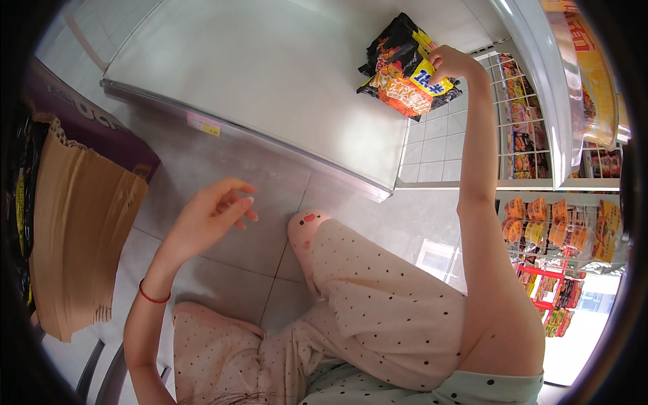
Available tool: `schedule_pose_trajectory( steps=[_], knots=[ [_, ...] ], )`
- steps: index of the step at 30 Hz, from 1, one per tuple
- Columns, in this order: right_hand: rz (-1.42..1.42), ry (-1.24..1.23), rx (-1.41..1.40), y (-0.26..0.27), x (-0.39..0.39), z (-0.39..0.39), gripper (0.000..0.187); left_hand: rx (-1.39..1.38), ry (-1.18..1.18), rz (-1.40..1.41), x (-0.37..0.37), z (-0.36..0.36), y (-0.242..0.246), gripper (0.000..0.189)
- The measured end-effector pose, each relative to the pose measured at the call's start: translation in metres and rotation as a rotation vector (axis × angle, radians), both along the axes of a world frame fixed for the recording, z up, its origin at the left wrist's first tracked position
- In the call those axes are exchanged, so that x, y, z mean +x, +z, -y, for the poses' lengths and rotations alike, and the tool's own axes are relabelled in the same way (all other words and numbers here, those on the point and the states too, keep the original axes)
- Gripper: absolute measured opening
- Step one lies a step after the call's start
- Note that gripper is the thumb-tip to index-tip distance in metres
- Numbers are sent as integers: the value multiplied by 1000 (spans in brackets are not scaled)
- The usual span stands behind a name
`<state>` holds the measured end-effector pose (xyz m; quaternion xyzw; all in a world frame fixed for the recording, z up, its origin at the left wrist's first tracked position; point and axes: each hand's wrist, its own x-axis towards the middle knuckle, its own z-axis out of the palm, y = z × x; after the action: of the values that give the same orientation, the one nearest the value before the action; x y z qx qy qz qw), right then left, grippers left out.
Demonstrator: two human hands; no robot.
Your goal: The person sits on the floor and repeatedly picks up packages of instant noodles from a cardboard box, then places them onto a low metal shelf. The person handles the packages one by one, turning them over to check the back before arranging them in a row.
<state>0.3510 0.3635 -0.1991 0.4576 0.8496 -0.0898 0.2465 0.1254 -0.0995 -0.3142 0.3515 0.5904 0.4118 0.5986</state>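
Observation:
My right hand (450,65) grips the edge of a black, yellow and orange instant-noodle packet (405,91) at the far right end of a white metal shelf (243,96). Another black packet (397,43) lies right behind it, partly covered. The thumb and fingers pinch the front packet near its yellow patch. My left hand (215,215) hangs over the floor in front of the shelf, holding nothing, its fingers loosely bent and apart. A red cord circles the left wrist.
A price label (203,124) sits on the shelf's front edge. At left stand a purple carton (96,121) and a torn cardboard box (86,223). A white wire grid (435,144) borders the shelf's right side; beyond it hang packaged foods (547,223). My pink slippers (304,228) rest on the tiled floor.

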Motion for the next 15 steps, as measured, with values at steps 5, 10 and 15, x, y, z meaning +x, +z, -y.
schedule_pose_trajectory(
  steps=[5, 10, 15],
  knots=[
    [17, 99, 70, -13, 3, -7, 38, 14, 8, 0, 2, 0, 0, 22],
    [79, 51, 147, -5, 3, -4, 35, 21, 4, 22, 2, -1, -3, 23],
    [64, 132, 432, -3, -31, 19, 33, 12, -1, 5, 3, -1, -2, 24]
  ],
)
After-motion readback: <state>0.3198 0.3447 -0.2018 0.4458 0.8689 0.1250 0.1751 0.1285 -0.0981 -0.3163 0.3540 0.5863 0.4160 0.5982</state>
